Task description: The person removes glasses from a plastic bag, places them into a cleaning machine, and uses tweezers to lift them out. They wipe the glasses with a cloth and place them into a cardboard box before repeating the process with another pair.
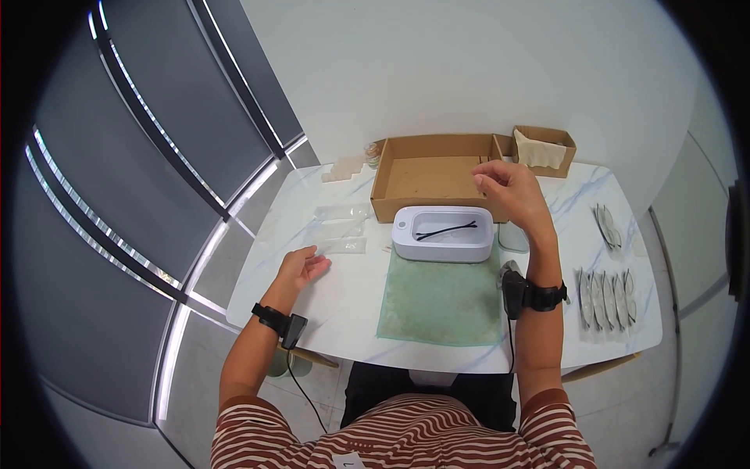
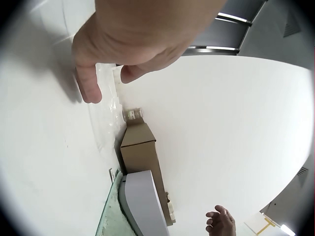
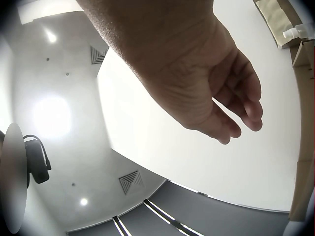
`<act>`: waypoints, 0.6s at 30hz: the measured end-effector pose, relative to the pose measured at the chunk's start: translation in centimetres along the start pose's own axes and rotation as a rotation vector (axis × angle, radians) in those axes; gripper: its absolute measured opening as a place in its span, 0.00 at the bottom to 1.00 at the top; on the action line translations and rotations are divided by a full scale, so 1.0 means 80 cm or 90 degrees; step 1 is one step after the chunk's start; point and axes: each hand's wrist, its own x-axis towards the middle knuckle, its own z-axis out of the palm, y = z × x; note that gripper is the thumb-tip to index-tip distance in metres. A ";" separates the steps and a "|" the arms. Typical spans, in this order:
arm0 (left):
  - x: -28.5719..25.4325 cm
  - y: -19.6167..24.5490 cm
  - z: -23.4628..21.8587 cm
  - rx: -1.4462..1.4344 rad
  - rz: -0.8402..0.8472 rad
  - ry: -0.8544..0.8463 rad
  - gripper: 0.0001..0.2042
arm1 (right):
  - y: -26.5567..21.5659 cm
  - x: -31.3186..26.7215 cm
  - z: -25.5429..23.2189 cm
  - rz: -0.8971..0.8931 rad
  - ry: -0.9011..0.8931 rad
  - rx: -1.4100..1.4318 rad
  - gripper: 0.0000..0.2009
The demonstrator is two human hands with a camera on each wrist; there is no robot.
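Note:
My left hand is low over the left side of the table, its fingers relaxed and its fingertips right at the end of a clear plastic sleeve. More clear sleeves lie just beyond it. Raised over the right part of a cardboard box, my right hand has loosely bent fingers. The right wrist view shows nothing between its thumb and fingers. Below and left of it stands a white ultrasonic cleaner, with glasses with thin black arms in its basin.
A green cloth lies under and before the cleaner. Several pairs of glasses are lined up on the right, with another farther back. A small carton with a cream cloth and a glass jar stand behind.

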 end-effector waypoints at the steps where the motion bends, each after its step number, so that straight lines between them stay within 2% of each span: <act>1: -0.002 0.002 -0.004 -0.001 0.000 0.001 0.14 | -0.001 0.000 0.001 0.000 -0.002 0.000 0.14; 7: -0.030 0.012 -0.014 0.048 -0.029 0.003 0.13 | -0.007 -0.002 0.004 -0.004 -0.015 -0.016 0.14; 9: -0.039 0.012 -0.009 0.041 0.034 0.029 0.12 | -0.010 -0.002 0.006 0.017 -0.026 -0.020 0.15; 13: -0.024 0.006 -0.020 -0.021 0.059 0.025 0.15 | -0.008 -0.003 0.013 0.003 -0.043 -0.030 0.15; 18: -0.037 -0.001 -0.023 0.043 -0.056 -0.002 0.17 | -0.007 -0.005 0.010 -0.024 -0.040 -0.036 0.15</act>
